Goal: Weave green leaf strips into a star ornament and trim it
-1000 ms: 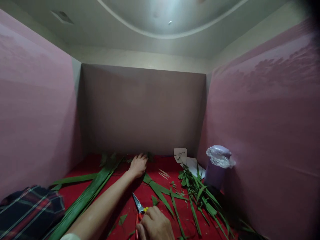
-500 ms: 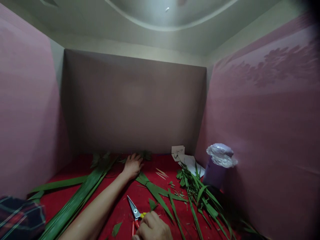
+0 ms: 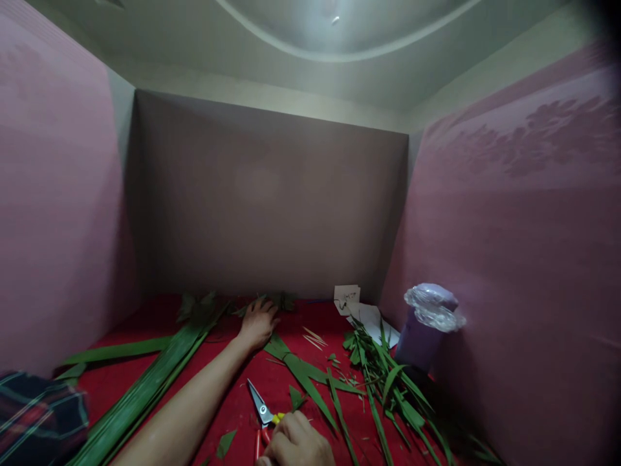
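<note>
My left hand (image 3: 257, 323) reaches far across the red table (image 3: 233, 401) and rests with its fingers curled on a green leaf strip (image 3: 295, 366) near the back wall. My right hand (image 3: 297, 441) sits at the bottom edge, closed around the red and yellow handles of a pair of scissors (image 3: 260, 410) whose blades point away and to the left. Long green leaves (image 3: 145, 382) lie beside my left forearm.
A heap of cut leaf scraps (image 3: 388, 382) covers the right side. A purple cup wrapped in plastic (image 3: 425, 327) stands by the right wall, with white papers (image 3: 363, 310) behind it. Pink walls enclose the table. A plaid sleeve (image 3: 33, 414) shows at lower left.
The view has swung slightly left, so the plaid sleeve sits lower and further left. My left hand stays on the leaf strip, my right stays on the scissors.
</note>
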{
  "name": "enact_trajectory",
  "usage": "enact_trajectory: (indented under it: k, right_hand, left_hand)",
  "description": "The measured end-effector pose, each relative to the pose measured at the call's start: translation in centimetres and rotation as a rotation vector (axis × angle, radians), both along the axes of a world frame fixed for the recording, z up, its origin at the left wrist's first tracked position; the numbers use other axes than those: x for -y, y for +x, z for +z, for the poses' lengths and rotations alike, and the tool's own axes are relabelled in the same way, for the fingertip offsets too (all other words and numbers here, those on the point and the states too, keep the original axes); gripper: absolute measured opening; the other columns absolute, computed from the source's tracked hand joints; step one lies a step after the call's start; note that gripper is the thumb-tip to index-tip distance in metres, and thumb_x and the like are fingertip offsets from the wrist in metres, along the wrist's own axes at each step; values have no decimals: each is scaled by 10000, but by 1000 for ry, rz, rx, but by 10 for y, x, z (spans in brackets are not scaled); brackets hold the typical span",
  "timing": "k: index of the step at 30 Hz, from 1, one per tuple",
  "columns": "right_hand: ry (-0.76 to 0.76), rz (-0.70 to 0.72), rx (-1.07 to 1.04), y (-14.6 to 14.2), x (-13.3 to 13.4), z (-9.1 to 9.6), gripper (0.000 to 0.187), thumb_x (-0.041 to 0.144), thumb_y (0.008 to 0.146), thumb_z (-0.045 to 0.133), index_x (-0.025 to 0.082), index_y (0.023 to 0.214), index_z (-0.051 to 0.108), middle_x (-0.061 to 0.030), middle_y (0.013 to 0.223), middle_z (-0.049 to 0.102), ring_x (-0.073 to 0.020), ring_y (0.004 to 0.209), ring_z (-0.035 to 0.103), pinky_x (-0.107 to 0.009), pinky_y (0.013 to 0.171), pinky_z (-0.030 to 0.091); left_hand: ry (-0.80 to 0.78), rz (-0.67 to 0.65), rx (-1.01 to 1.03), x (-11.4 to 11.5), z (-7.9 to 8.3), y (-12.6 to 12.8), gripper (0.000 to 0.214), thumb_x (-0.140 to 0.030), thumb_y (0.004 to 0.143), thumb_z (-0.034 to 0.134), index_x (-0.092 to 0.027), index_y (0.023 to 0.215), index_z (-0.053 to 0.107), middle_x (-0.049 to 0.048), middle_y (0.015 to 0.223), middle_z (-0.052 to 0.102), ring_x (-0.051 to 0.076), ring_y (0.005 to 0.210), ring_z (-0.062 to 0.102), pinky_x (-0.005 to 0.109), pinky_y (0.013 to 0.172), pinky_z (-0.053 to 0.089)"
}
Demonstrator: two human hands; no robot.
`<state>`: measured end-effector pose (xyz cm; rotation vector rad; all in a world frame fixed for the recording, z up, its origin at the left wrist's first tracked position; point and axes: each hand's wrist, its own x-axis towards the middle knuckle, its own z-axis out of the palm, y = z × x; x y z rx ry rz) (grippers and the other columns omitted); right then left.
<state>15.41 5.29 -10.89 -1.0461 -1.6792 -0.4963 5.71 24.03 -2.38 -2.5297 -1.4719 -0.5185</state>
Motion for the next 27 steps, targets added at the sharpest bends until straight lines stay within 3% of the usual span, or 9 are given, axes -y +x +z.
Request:
enact_trajectory:
  k: [5, 10, 14, 19, 27]
  right_hand:
    - [-21, 50, -58, -1, 1, 2, 368, 450, 751, 555, 199, 503, 448, 10, 512, 466, -129, 483, 415, -289, 435, 164]
    - [-32, 98, -85, 1, 2, 5, 389, 458, 814, 456, 202, 523, 461, 7, 530, 469, -129, 498, 422, -292, 442, 182]
    - [-62, 111, -29, 5, 5, 8, 367, 450, 819, 460, 205, 546, 481, 7, 550, 474, -124, 512, 436, -282, 446, 201]
    - [-121, 101, 43, 7, 7, 8, 331, 449, 795, 510, 207, 570, 506, 7, 574, 499, -129, 536, 470, -268, 454, 224]
    - [-34, 105, -94, 0, 4, 7, 485, 492, 876, 326, 195, 526, 482, -4, 535, 469, -132, 513, 425, -282, 456, 195]
  left_hand:
    - [15, 19, 4, -1, -1, 1, 383, -360, 851, 427, -256, 1204, 533, 65, 1312, 502, 283, 1256, 321, 429, 963, 268]
    - [23, 22, -7, -1, -2, 0, 345, -376, 852, 427, -230, 1107, 607, 74, 1294, 516, 294, 1243, 336, 432, 959, 277]
    - [23, 21, -11, -1, -3, -1, 313, -382, 855, 422, -232, 1001, 655, 60, 1275, 531, 290, 1242, 340, 431, 959, 284]
    - [35, 15, -2, -1, -3, -1, 302, -362, 850, 440, -235, 1038, 639, 55, 1292, 520, 287, 1234, 351, 428, 953, 297]
    - [92, 4, 41, 0, -6, 0, 327, -352, 845, 455, -235, 1110, 605, 63, 1310, 504, 288, 1250, 333, 432, 969, 287]
